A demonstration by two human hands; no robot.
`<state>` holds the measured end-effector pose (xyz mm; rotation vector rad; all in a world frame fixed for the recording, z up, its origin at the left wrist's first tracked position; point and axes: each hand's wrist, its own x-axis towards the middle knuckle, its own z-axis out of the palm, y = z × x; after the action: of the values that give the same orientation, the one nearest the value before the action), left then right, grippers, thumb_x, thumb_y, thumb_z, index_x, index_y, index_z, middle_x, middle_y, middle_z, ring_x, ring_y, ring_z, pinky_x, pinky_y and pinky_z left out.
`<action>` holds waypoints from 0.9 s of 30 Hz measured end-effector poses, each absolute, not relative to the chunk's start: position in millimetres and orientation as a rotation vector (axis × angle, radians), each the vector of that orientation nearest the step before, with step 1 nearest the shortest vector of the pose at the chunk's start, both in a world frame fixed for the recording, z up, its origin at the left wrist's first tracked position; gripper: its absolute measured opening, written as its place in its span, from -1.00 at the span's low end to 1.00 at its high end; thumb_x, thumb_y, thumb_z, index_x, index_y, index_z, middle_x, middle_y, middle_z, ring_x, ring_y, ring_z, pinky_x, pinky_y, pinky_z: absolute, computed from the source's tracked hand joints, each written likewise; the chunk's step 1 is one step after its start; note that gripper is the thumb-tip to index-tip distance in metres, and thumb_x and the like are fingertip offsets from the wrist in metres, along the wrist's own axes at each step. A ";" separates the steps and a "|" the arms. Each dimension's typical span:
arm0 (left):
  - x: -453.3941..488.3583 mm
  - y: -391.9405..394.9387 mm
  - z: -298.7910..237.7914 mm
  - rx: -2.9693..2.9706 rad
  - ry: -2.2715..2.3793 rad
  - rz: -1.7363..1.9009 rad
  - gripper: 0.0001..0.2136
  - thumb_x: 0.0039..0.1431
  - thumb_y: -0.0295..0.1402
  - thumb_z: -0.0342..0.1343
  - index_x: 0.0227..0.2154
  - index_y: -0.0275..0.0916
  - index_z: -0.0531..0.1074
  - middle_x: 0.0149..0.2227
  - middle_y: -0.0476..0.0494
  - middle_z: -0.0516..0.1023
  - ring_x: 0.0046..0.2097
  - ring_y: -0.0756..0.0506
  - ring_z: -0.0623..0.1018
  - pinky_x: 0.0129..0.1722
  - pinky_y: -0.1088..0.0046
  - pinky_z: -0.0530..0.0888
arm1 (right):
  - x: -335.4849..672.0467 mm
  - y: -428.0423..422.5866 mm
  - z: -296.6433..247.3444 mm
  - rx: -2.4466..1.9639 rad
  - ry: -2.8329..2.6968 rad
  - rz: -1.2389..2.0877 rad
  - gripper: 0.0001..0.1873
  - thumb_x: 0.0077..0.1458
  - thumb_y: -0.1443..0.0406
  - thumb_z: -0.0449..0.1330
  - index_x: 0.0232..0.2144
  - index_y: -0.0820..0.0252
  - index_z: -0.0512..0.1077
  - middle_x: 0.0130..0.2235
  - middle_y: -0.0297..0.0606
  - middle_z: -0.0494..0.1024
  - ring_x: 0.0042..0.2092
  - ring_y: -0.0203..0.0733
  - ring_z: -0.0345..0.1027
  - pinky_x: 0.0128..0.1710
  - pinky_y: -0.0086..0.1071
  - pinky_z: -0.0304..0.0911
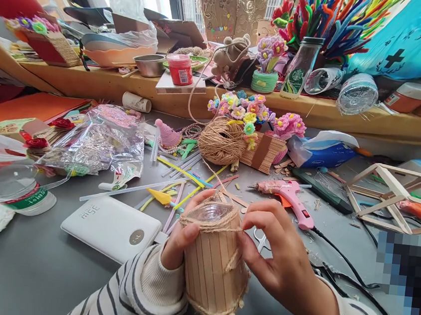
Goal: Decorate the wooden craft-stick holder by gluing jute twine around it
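A clear cup clad in wooden craft sticks [214, 268] is held upright low in the middle of the head view. Jute twine runs round its rim and its base. My left hand [183, 237] grips its left side, thumb pressed on the rim twine. My right hand [278, 257] is closed round its right side, fingers pinching the twine near the rim. A strand of twine leads back from the cup to a ball of jute twine [221, 141] on the grey table [33, 269].
A pink hot glue gun [291, 196] lies right of the cup, its black cord trailing toward me. A white power bank [113, 227] is at left. Flower baskets, pipe cleaners, plastic bags, a wooden stick frame [390, 196] and a cluttered wooden shelf surround the work spot.
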<state>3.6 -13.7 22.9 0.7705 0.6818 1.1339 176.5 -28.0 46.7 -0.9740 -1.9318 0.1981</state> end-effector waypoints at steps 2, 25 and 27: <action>6.7 -16.4 24.5 0.749 0.701 1.142 -0.39 -0.13 -0.03 0.28 0.02 -0.15 0.39 -0.10 -0.14 0.63 -0.03 -0.27 0.56 0.05 0.21 0.36 | 178.2 -28.0 48.9 -0.929 -1.935 0.310 -0.84 0.10 0.50 0.08 -0.29 0.17 0.26 -0.29 -0.30 0.38 -0.26 -0.30 0.26 -0.32 -0.47 0.26; -0.4 -12.7 22.8 0.715 0.655 1.094 -0.44 -0.09 -0.05 0.21 -0.02 -0.23 0.42 -0.14 -0.19 0.60 -0.06 -0.29 0.55 0.03 0.21 0.38 | 185.8 -20.6 55.0 -1.006 -2.051 0.151 -0.86 0.14 0.47 0.07 -0.31 0.13 0.26 -0.42 -0.34 0.41 -0.51 -0.34 0.18 -0.53 -0.48 0.21; -4.0 -10.6 24.8 0.681 0.609 1.034 -0.41 -0.10 -0.03 0.21 0.01 -0.21 0.40 -0.14 -0.18 0.60 -0.06 -0.30 0.55 0.01 0.20 0.39 | 185.6 -18.5 51.8 -1.043 -2.070 0.053 -0.85 0.12 0.48 0.06 -0.33 0.14 0.26 -0.43 -0.33 0.41 -0.50 -0.31 0.23 -0.51 -0.45 0.23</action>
<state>-4.0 -10.6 24.8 0.6810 0.6087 1.0343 185.6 -18.5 51.8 -1.0429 -2.0699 0.0533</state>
